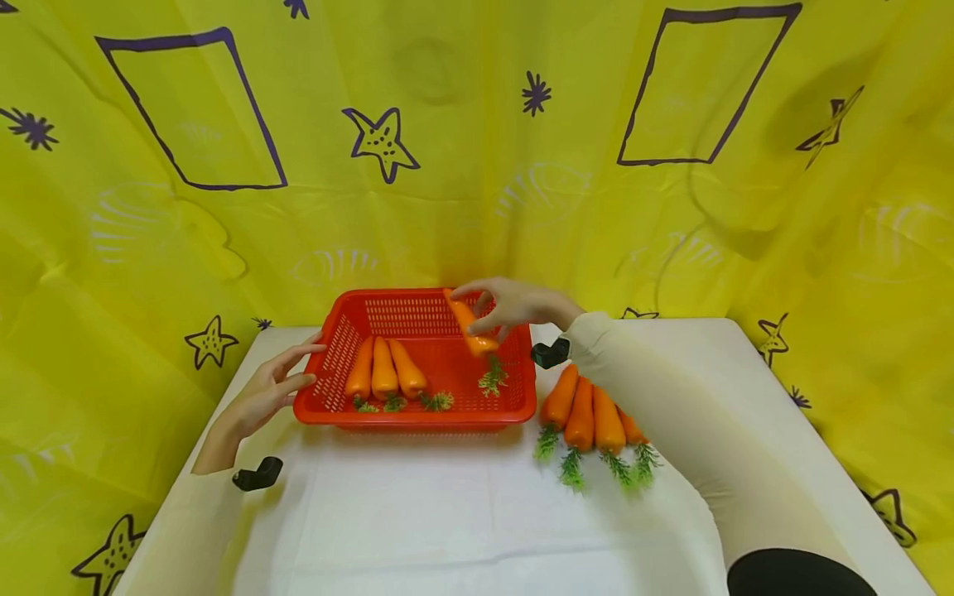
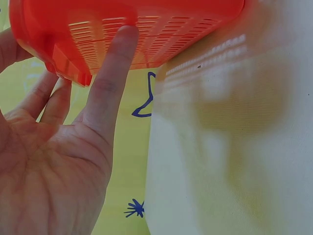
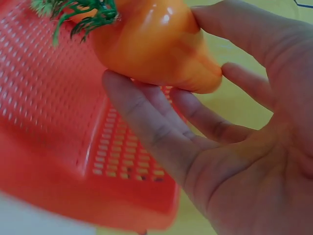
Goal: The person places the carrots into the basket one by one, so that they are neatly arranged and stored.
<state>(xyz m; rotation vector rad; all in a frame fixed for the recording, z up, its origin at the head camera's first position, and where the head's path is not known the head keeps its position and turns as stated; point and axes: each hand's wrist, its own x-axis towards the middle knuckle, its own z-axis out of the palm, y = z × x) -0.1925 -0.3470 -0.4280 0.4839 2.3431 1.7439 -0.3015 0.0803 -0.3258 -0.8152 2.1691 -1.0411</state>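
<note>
An orange toy carrot (image 1: 460,313) with a green leafy top hangs over the right part of a red plastic basket (image 1: 417,418). My right hand (image 1: 514,303) pinches it between thumb and fingers; in the right wrist view the carrot's thick end (image 3: 151,44) shows close up, leaves to the left. Three more carrots (image 1: 383,368) lie side by side in the basket's left half, leaves toward me. At the basket's left side, my left hand (image 1: 264,393) touches the rim and outer wall. The left wrist view shows one straight finger (image 2: 110,81) against the slotted wall.
Right of the basket, several carrots (image 1: 580,418) lie on the white table (image 1: 402,513), partly under my right forearm. A yellow curtain (image 1: 462,223) with purple drawings hangs directly behind the table and along both sides.
</note>
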